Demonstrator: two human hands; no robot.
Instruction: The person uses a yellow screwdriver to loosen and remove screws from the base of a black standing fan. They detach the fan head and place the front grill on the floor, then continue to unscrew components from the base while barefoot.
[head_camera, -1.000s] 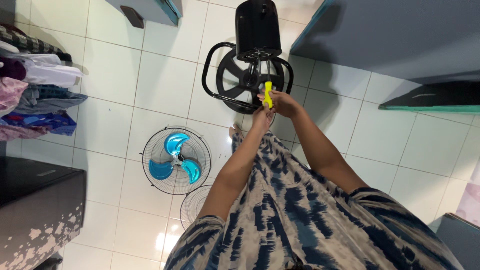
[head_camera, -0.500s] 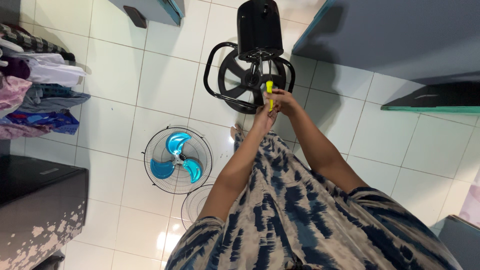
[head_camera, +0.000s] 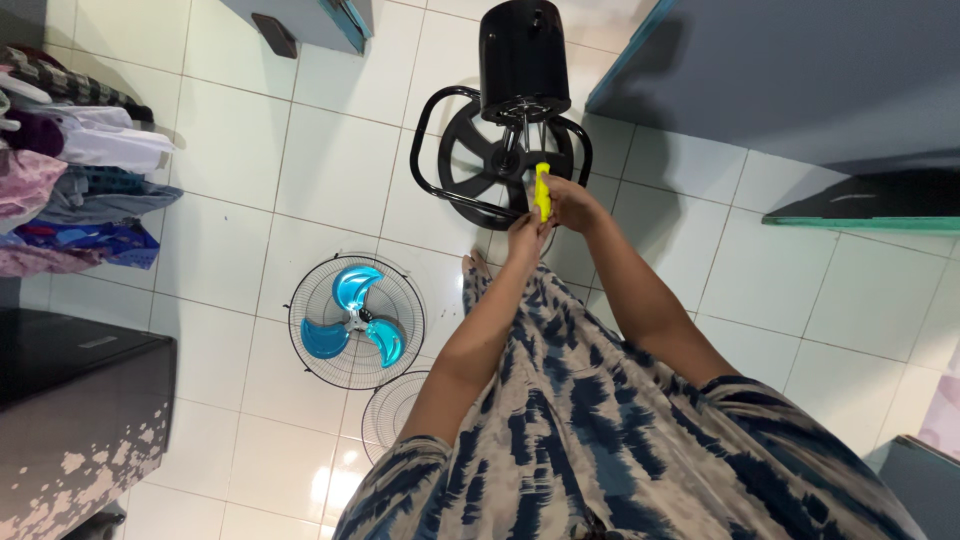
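Yellow screwdriver (head_camera: 541, 190) is gripped in right hand (head_camera: 572, 203), tip kept at black fan motor (head_camera: 522, 60), far centre; left hand (head_camera: 524, 236) is closed below handle for steadying. Blue blade (head_camera: 355, 315) is laid aside in grille (head_camera: 303, 340), near left.

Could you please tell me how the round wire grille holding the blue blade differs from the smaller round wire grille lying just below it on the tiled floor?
The wire grille with the blue three-lobed blade shows its full circle; the smaller bare wire grille is partly hidden behind the person's patterned dress. The first has a dark rim and carries the blade at its centre; the second looks paler and holds nothing. Both lie flat on the white tiles, edges nearly meeting.
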